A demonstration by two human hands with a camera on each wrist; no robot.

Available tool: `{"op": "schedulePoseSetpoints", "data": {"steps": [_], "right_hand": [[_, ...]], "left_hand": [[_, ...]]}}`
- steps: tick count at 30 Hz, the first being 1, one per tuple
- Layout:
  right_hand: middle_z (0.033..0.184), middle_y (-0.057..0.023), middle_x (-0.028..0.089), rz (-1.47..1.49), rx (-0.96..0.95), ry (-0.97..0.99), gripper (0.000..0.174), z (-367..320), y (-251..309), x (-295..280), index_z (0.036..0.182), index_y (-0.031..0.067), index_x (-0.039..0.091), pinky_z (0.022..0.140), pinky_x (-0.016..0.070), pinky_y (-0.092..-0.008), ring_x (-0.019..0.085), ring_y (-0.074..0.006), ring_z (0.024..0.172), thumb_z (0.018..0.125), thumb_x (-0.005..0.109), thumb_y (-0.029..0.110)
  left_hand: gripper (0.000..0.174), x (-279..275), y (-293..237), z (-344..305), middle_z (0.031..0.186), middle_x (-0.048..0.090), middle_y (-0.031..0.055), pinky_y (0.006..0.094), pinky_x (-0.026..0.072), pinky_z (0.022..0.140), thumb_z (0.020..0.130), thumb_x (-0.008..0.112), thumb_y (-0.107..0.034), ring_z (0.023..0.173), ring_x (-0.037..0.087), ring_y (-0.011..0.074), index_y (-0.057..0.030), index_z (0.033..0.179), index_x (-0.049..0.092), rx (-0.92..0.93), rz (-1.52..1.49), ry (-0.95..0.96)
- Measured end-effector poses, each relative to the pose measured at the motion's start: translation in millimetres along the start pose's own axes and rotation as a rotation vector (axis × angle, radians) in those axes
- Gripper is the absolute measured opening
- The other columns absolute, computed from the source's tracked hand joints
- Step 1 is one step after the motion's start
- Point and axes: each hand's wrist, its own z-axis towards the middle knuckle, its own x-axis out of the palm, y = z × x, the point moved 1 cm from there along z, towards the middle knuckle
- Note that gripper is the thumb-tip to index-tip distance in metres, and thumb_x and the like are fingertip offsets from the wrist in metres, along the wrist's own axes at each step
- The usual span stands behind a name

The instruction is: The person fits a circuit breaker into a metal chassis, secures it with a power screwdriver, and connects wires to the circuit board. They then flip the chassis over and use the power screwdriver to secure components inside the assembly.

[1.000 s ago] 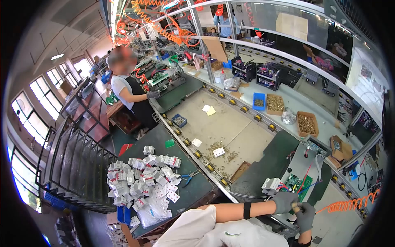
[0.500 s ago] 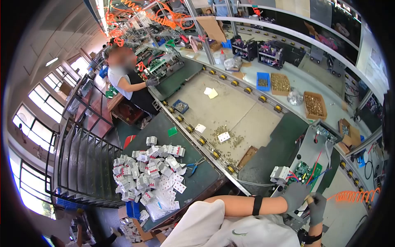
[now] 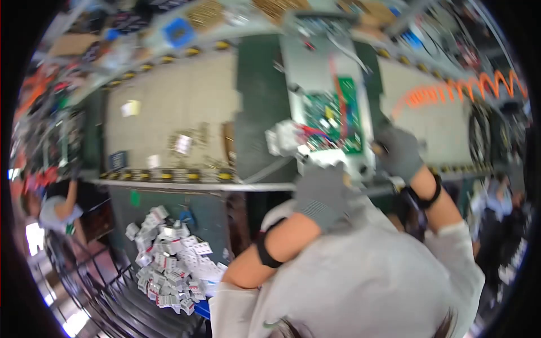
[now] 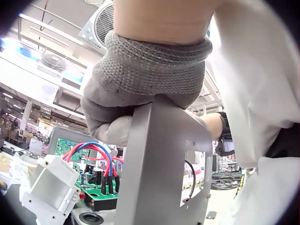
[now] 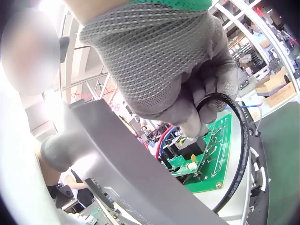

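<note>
The gloved left hand [image 3: 322, 194] [image 4: 150, 75] curls over the top of an upright grey metal panel [image 4: 161, 154] [image 5: 117, 154] at the near end of the chassis. A black cable [image 5: 243, 140] loops out of the curled fingers of the gloved right hand [image 3: 400, 152] [image 5: 164, 65], to the right of the left hand. Beyond the panel lies a green circuit board [image 3: 350, 115] [image 5: 220, 164] with red and blue wires [image 4: 101, 150]. These wires run to a white breaker block [image 3: 283, 138] [image 4: 49, 190] left of the board.
A heap of white and grey breakers [image 3: 166, 265] covers part of the left side table [image 3: 121, 205]. An orange coiled hose [image 3: 451, 90] hangs at the right. Roller rails [image 3: 194, 176] edge the line. Parts boxes [image 3: 179, 34] stand behind. Another person [image 3: 56, 211] is at the far left.
The head view has swung right and down onto the chassis and blurs. The hands, close together before, are now apart, the right one further right.
</note>
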Motion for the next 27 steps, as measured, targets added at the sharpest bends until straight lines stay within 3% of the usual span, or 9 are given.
{"op": "schedulePoseSetpoints", "data": {"steps": [4, 12, 13, 17, 19, 27], "right_hand": [[0.073, -0.0072, 0.059, 0.053, -0.061, -0.014, 0.007, 2.2, -2.6, 7.1, 0.075, 0.0111, 0.062, 0.060, 0.0458, -0.0411, 0.059, -0.0291, 0.070, 0.071, 0.065, 0.015], [0.074, -0.0040, 0.060, 0.017, -0.163, 0.009, 0.009, 13.8, 12.3, 12.7, 0.075, 0.0110, 0.064, 0.060, 0.0467, -0.0374, 0.059, -0.0244, 0.071, 0.068, 0.068, 0.015], [0.076, -0.0026, 0.058, -0.018, -0.175, 0.057, 0.008, 15.3, 13.2, 13.5, 0.077, 0.0116, 0.062, 0.061, 0.0466, -0.0378, 0.059, -0.0230, 0.075, 0.069, 0.063, 0.012], [0.076, -0.0039, 0.058, -0.098, -0.252, 0.116, 0.012, 19.9, 13.9, 16.1, 0.078, 0.0110, 0.062, 0.060, 0.0461, -0.0381, 0.059, -0.0235, 0.074, 0.066, 0.064, 0.012], [0.069, -0.0046, 0.058, -0.146, -0.261, 0.129, 0.008, 15.9, 16.5, 17.8, 0.076, 0.0118, 0.065, 0.055, 0.0455, -0.0379, 0.058, -0.0249, 0.065, 0.068, 0.062, 0.012], [0.069, -0.0047, 0.059, -0.238, -0.164, 0.193, 0.005, 19.1, 26.5, 20.3, 0.076, 0.0129, 0.065, 0.054, 0.0462, -0.0387, 0.061, -0.0251, 0.065, 0.072, 0.064, 0.017]], "left_hand": [[0.011, -3.4, 6.2, -6.2, 0.072, 0.057, 0.0148, 0.0454, 0.0443, 0.061, 0.081, 0.054, -0.017, 0.068, 0.058, 0.0340, -0.0067, 0.085, 0.054, 0.043, -0.150, -0.104], [0.010, -1.0, 8.8, -3.9, 0.068, 0.056, 0.0135, 0.0431, 0.0434, 0.057, 0.081, 0.055, -0.016, 0.065, 0.057, 0.0316, -0.0067, 0.084, 0.054, 0.048, -0.186, -0.124], [0.010, 0.2, 9.0, -4.1, 0.068, 0.056, 0.0129, 0.0428, 0.0432, 0.056, 0.081, 0.056, -0.016, 0.064, 0.057, 0.0309, -0.0069, 0.083, 0.053, 0.053, -0.182, -0.121], [0.010, 1.1, 9.8, -1.8, 0.066, 0.055, 0.0121, 0.0427, 0.0428, 0.055, 0.080, 0.057, -0.016, 0.062, 0.057, 0.0301, -0.0072, 0.083, 0.053, 0.046, -0.201, -0.137], [0.011, 1.7, 9.9, -3.9, 0.064, 0.054, 0.0117, 0.0429, 0.0423, 0.055, 0.080, 0.057, -0.016, 0.061, 0.056, 0.0299, -0.0072, 0.084, 0.053, 0.041, -0.222, -0.124], [0.012, 2.0, 11.3, -3.2, 0.066, 0.055, 0.0123, 0.0426, 0.0428, 0.055, 0.080, 0.058, -0.018, 0.061, 0.056, 0.0305, -0.0078, 0.084, 0.053, 0.056, -0.235, -0.148]]}}
